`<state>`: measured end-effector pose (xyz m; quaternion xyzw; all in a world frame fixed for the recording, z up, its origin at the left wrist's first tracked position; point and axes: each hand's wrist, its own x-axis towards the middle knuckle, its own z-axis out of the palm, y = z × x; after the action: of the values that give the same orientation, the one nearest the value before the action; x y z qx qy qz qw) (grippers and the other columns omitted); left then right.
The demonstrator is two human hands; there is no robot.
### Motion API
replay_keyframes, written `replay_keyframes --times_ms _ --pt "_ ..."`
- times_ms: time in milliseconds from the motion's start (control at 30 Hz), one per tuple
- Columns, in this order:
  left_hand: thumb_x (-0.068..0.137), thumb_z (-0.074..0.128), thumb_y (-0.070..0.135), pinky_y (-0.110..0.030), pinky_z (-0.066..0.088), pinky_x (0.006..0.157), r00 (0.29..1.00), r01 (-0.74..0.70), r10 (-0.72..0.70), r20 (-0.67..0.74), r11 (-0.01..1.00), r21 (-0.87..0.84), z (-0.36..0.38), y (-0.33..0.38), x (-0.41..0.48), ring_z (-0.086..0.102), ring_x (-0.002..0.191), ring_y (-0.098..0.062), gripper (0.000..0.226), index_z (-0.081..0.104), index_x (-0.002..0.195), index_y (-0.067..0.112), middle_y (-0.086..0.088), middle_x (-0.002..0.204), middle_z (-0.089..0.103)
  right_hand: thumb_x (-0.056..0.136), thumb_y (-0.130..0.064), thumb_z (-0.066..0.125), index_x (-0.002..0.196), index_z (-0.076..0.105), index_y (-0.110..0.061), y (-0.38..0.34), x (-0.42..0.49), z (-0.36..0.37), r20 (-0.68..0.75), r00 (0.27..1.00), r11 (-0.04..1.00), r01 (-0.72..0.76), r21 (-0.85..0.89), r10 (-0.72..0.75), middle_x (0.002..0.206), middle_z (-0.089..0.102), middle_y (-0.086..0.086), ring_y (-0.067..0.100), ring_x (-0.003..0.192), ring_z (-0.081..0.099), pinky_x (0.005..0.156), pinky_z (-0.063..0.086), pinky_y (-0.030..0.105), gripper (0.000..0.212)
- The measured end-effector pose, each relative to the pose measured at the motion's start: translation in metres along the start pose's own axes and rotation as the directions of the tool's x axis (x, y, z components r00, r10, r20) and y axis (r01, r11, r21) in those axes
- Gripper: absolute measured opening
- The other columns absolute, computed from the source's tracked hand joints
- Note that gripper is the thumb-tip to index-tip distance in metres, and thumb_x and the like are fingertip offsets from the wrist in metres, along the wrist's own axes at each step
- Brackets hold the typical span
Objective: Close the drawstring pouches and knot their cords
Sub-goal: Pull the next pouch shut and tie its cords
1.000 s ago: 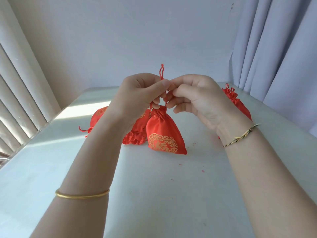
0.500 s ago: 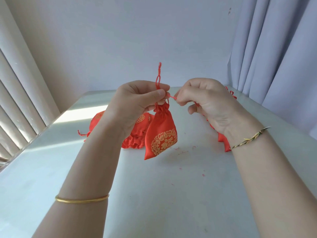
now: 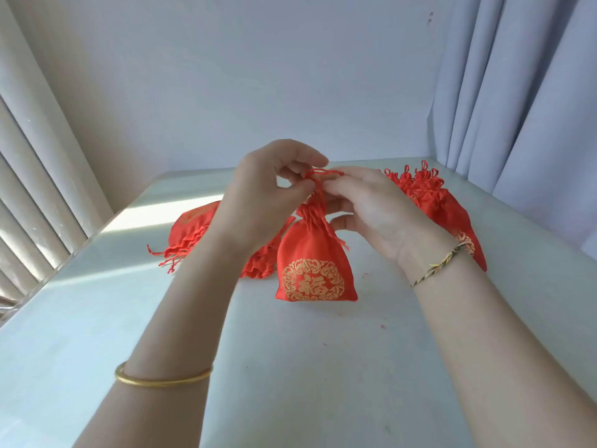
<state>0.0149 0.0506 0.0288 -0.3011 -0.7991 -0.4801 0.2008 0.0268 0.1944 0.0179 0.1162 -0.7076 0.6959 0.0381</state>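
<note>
Behind right hand (image 3: 381, 218), closed pouches (image 3: 452, 215) partly hidden.

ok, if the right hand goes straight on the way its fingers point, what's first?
The right hand pinches the red cord; just beyond it, probably the left hand, though depth is unclear.

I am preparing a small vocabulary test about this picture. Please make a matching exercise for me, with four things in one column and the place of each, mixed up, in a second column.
Things
1. gold bangle
2. braided bracelet
3. upright pouch
4. flat pouches

Places
A. lying on the table, behind the left forearm
B. on the right wrist
C. below the left hand and right hand, which pinch its cord
D. on the left wrist

Pairs: 1-D, 2-B, 3-C, 4-A
</note>
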Motion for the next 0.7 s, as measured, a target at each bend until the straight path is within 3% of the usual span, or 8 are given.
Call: replay_keyframes --times_ms 100,200,400,533,700 --pt "0.078 0.058 -0.004 -0.024 0.051 0.073 0.998 -0.032 0.034 -0.059 0.999 0.025 0.007 -0.001 -0.001 0.057 0.077 -0.006 0.033 0.066 0.093 0.025 0.006 0.087 0.066 0.092 -0.014 0.048 0.082 0.062 -0.016 0.002 0.002 -0.002 0.073 0.996 0.999 -0.047 0.024 0.046 0.074 0.062 0.002 0.016 0.067 0.059 0.055 0.042 0.024 0.017" --pt "0.079 0.058 -0.002 -0.022 0.051 0.074 0.995 -0.035 0.037 -0.094 0.999 0.02 0.009 -0.004 -0.002 0.057 0.076 -0.003 0.032 0.065 0.091 0.027 0.013 0.084 0.065 0.091 -0.013 0.052 0.083 0.061 -0.016 0.005 0.001 -0.005 0.11 0.993 0.998 -0.05 0.042 0.045 0.076 0.062 -0.001 0.014 0.069 0.059 0.056 0.042 0.022 0.013" --pt "0.079 0.064 -0.002 -0.018 0.05 0.067 0.992 0.033 -0.039 -0.117 0.998 -0.049 0.006 -0.01 -0.001 0.059 0.068 0.002 0.024 0.067 0.078 0.021 0.014 0.076 0.067 0.086 -0.011 0.056 0.071 0.06 -0.016 0.008 0.006 -0.002 -0.086 0.996 0.997 -0.029 0.074 0.036 0.069 0.066 -0.001 0.012 0.064 0.063 0.061 0.043 0.023 0.017" --pt "0.081 0.067 0.001 -0.013 0.049 0.071 0.989 0.125 -0.137 -0.061 0.978 -0.165 0.002 -0.018 -0.001 0.065 0.071 0.002 0.01 0.071 0.083 0.01 0.006 0.08 0.072 0.088 -0.012 0.04 0.06 0.045 -0.015 0.005 0.008 -0.006 -0.088 0.992 0.975 -0.076 0.208 0.096 0.067 0.064 0.001 0.02 0.069 0.062 0.067 0.047 0.032 0.028" --pt "0.087 0.061 0.01 -0.014 0.048 0.063 0.973 0.215 -0.226 -0.055 0.963 -0.161 -0.005 -0.022 -0.001 0.061 0.067 0.0 0.011 0.07 0.084 0.014 0.008 0.082 0.073 0.092 -0.017 0.044 0.062 0.046 -0.016 0.007 0.008 -0.013 -0.137 0.985 0.983 -0.082 0.166 0.105 0.071 0.064 0.002 0.019 0.069 0.063 0.066 0.048 0.03 0.03"
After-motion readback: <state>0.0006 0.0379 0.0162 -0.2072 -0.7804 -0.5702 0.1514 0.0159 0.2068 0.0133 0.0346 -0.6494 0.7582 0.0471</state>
